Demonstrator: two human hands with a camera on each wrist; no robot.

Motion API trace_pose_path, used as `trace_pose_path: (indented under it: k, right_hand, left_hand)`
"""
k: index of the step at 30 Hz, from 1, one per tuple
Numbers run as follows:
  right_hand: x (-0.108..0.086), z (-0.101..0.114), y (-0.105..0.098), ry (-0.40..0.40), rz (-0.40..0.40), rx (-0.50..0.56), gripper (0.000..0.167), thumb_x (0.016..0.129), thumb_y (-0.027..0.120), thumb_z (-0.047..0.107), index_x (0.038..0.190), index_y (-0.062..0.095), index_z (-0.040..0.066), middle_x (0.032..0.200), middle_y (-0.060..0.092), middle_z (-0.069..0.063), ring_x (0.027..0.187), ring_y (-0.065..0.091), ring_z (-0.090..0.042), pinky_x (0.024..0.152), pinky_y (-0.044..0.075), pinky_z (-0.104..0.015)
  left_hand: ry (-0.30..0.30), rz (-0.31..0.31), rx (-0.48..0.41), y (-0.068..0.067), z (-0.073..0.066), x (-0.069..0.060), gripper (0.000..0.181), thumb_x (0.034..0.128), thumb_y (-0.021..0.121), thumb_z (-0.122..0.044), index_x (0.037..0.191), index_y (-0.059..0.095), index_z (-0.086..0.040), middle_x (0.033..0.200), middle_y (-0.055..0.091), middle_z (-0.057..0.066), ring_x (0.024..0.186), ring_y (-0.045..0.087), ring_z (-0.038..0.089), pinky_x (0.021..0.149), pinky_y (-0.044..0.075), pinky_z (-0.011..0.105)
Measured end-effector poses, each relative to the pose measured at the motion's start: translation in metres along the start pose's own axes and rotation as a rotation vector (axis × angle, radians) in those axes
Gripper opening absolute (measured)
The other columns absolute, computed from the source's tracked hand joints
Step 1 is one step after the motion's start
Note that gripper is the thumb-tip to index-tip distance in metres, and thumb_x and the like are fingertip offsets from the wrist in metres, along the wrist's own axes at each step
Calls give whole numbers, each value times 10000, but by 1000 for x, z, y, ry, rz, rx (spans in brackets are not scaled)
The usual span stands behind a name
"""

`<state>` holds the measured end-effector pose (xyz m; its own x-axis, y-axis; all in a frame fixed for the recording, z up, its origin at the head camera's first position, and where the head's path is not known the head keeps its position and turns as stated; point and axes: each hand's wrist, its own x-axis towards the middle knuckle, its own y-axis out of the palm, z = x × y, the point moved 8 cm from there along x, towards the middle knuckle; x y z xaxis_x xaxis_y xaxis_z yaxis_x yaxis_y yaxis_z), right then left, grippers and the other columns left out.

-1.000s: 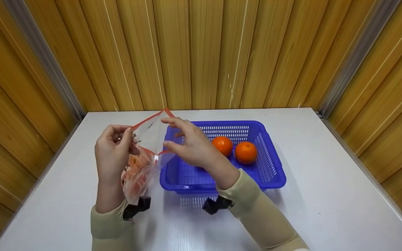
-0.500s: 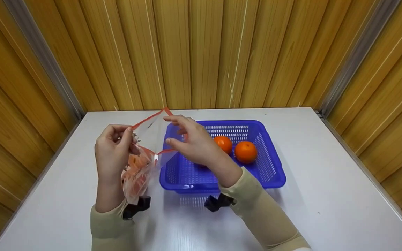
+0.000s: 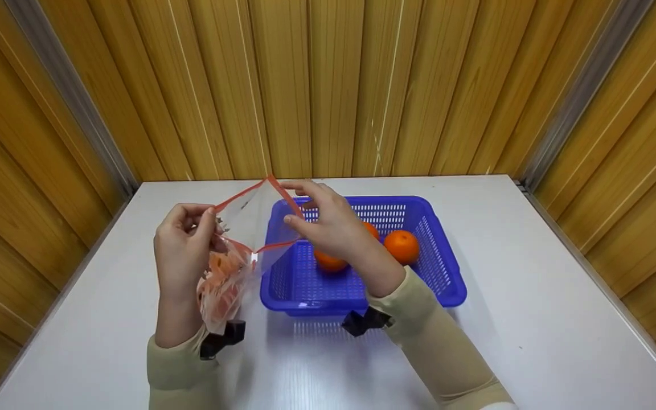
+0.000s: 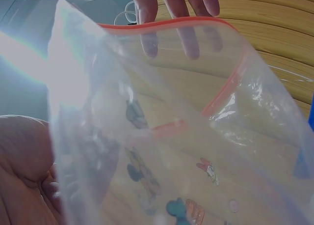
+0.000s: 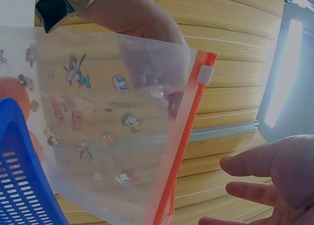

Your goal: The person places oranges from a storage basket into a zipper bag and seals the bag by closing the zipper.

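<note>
A person's bare left hand (image 3: 183, 245) pinches the near-left edge of a clear plastic zip bag (image 3: 248, 269) between thumb and curled fingers, a narrow, firm grip. The bag hangs just right of and below that pinch, its mouth wide apart and framed by a flat red zip rim (image 3: 285, 197). A small white plastic slider (image 3: 254, 259) sits on the zip, right of the left hand's fingertips, and small coloured cartoon prints (image 5: 77, 75) dot the film. Orange and pinkish patches show through the lower part of the bag, just beside the left wrist.

The bare right hand (image 3: 333, 225) is at the far side of the mouth, fingers extended, with a wide gap between thumb and forefinger. Its thumb overlaps the red rim in the head view, but I cannot tell whether they touch.

Below the right hand stands a blue perforated plastic basket (image 3: 316, 306) with round oranges inside: one (image 3: 331, 262) under the hand, another (image 3: 372, 229) partly hidden behind it, a third (image 3: 402, 247) to its right. The basket rests on a smooth white table (image 3: 533, 319), and yellow-brown wood-grain panels (image 3: 333, 85) rise beyond both hands. Long beige sleeves (image 3: 430, 336) cover the forearms behind the grip.
</note>
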<state>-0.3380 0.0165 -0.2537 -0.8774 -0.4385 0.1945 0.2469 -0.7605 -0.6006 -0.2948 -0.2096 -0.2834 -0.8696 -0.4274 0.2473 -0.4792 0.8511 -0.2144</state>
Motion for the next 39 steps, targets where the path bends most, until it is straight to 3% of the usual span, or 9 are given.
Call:
trace_pose_path:
  k: [13,19,29,39]
  right_hand:
    - [4,-15,-17,47,-35,-14,538,990,692,211,1496,509,235,1526,511,-104,1317,601,-334,1116,520,-499]
    - [6,-25,-24,89,-44,-11,544,992,686,218,1502,500,252,1534,493,-123,1339,579,-352,1107,522,-523]
    - [17,-46,-25,150,-47,-46,547,987,685,217,1499,497,258,1524,506,-134,1339,566,-363,1091,527,-518]
    - [29,-71,-21,239,-16,-117,568,993,681,256,1521,473,243,1532,494,-149,1346,562,-362,1127,499,-525]
  left_hand:
    - [-6,-1,16,-1,1,-1,193,1021,650,-190,1149,655,-46,789,637,29,510,622,102,533,591,207]
    - [-42,9,21,-1,2,-1,204,1030,637,-209,1161,645,-53,812,641,41,527,627,102,551,599,207]
    - [-49,12,28,-1,3,-1,216,1029,639,-226,1171,646,-63,816,641,32,530,624,105,554,598,211]
    - [64,4,-42,-1,-3,-2,148,1014,645,-115,1114,656,-8,725,620,-18,495,607,86,515,592,220]
